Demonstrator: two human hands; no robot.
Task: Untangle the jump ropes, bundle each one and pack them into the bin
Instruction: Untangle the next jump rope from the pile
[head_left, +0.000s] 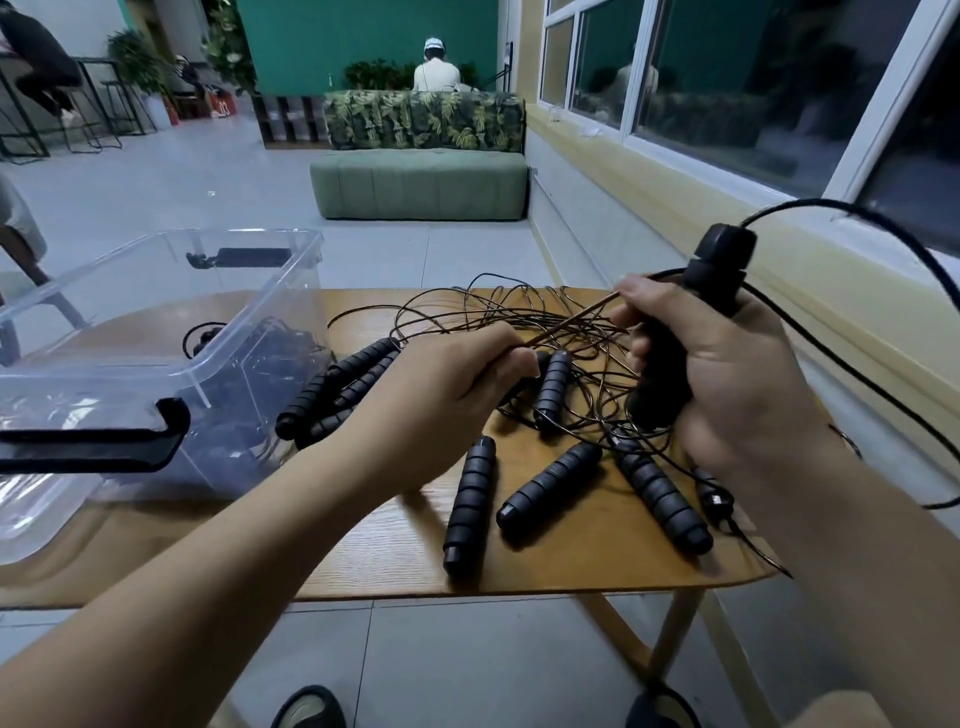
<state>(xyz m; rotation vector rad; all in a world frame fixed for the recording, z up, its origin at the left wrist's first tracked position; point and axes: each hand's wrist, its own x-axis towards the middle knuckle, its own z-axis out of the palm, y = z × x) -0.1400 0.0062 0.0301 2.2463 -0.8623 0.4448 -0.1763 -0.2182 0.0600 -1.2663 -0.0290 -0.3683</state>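
The left hand (447, 395) has its fingers (511, 358) curled tight round a thin cord (566, 326), which runs taut up and to the right, to the right hand (737, 374). That hand's fingers (644, 312) wrap a black handle (714, 270), held upright with its cap above the thumb. The thumb and forefinger appear to pinch the taut cord against it, though the contact is hard to make out. From the cap another length of cord arcs out to the right of the fingers and drops past the edge of the tabletop (571, 564). Between and beyond both sets of fingers lies the tangle (519, 312) of thin dark loops, spread flat. Below the fingers, nearer the person, three loose handles (470, 504) lie apart from one another, and a fourth sits between the two hands under the taut cord. A bunch (337, 384) of further handles lies just left of the left fingers, beside the bin (249, 291). The clear, open bin stands further left, and dark ropes (270, 358) show through its wall.
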